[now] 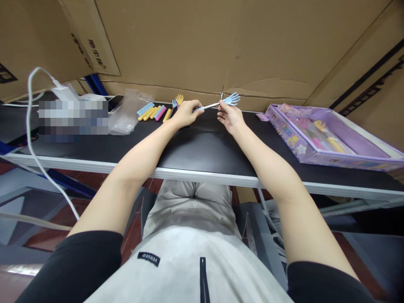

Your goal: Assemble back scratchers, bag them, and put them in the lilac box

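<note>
A small telescopic back scratcher [212,105] with a light-blue, hand-shaped head [232,99] and a silvery rod stretches between my two hands above the black table. My left hand [187,112] is closed around its light-blue handle end. At the base of the head, the fingers of my right hand [232,118] pinch the rod. Just beyond my left hand lie a yellow claw head [179,99] and a blue claw head [174,103], partly hidden by the hand. Further left, several yellow, blue and pink handles [147,113] lie side by side.
A purple display box [298,147] with bagged pink and yellow back scratchers stands at the right. Clear plastic bags [126,118] lie left of the handles. A white cable [30,113] loops over the table's left part. Cardboard [202,42] walls the back edge.
</note>
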Demonstrator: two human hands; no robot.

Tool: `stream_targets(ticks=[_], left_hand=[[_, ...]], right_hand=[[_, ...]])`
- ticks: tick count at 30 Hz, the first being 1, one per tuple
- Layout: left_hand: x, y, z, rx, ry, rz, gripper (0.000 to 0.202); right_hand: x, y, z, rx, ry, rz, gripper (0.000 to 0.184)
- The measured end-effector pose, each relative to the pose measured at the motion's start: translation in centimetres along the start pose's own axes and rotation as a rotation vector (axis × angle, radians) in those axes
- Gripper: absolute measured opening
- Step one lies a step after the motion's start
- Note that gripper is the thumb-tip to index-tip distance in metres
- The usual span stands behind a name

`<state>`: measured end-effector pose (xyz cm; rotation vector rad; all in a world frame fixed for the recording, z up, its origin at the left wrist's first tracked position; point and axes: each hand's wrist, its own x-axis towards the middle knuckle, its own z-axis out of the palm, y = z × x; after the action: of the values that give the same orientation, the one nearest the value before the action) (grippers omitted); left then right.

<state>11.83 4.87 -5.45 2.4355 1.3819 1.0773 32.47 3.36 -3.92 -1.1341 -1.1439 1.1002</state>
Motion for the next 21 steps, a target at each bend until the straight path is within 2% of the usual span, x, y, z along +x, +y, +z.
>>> stream_targets(ticks=[5,10,17,21], left_hand=[[0.3,-0.8,0.5,-0.057,0.024,0.047,0.016],[0.2,-0.2,0.2,-0.037,0.011,0.026,0.014],[0.8,0.4,-1.8,0.032,0.013,0.06,0.014],[1.7,0.2,-3.4,0.071,0.022,0.068,0.014]], right_hand=[[0.3,0.2,0.2,0.097,0.021,0.012,0.042],[0.7,0.1,0.1,0.145,0.011,-0.017,0.042],[0.4,-1.1,0.1,0.216,-0.032,-0.059,0.041],[1.7,-1.1,-0.4,0.264,-0.017,-0.124,0.035]])
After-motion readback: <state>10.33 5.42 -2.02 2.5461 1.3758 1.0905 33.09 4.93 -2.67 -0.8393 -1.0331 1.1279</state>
